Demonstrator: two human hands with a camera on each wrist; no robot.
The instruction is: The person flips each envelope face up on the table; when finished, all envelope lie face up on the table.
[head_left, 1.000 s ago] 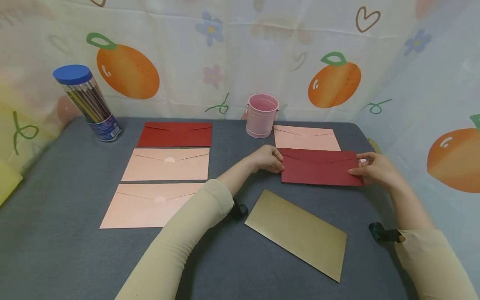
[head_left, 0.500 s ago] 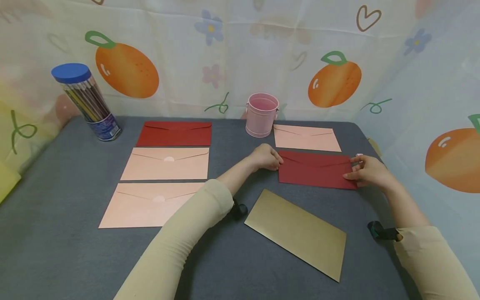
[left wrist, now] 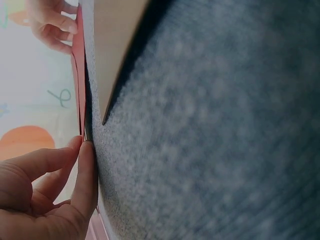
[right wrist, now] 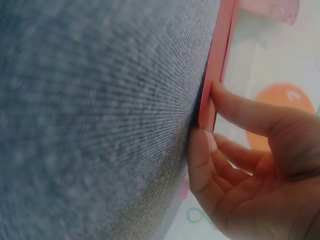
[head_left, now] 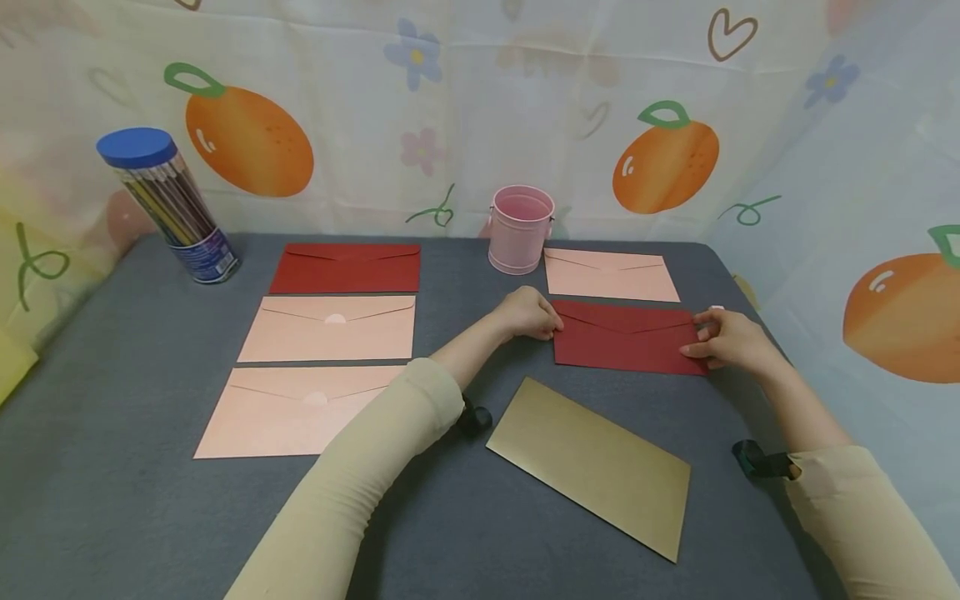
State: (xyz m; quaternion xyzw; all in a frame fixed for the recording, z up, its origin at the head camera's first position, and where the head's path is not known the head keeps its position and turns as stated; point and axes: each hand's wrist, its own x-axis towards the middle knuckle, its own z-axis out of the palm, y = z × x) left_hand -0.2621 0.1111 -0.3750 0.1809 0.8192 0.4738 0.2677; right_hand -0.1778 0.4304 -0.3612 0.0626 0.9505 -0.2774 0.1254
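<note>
A dark red envelope (head_left: 626, 337) lies on the right half of the table, its flap side up. At its left end my left hand (head_left: 527, 314) pinches the edge between thumb and finger, which the left wrist view shows close up in the left hand (left wrist: 52, 192). My right hand (head_left: 731, 340) holds the opposite end, thumb on top and fingers at the edge, as the right hand (right wrist: 265, 160) shows in the right wrist view. Just behind lies a pale pink envelope (head_left: 611, 275). A gold envelope (head_left: 588, 471) lies askew in front.
On the left, a red envelope (head_left: 345, 268) and two peach envelopes, a middle one (head_left: 330, 329) and a front one (head_left: 277, 417), form a column. A pink bucket (head_left: 520, 229) stands at the back. A blue-lidded pencil tub (head_left: 172, 204) stands at the back left.
Both hands have shifted the dark red envelope slightly left and toward me, away from the pale pink one. It has come down closer to the table. Over the last half second it barely moves.
</note>
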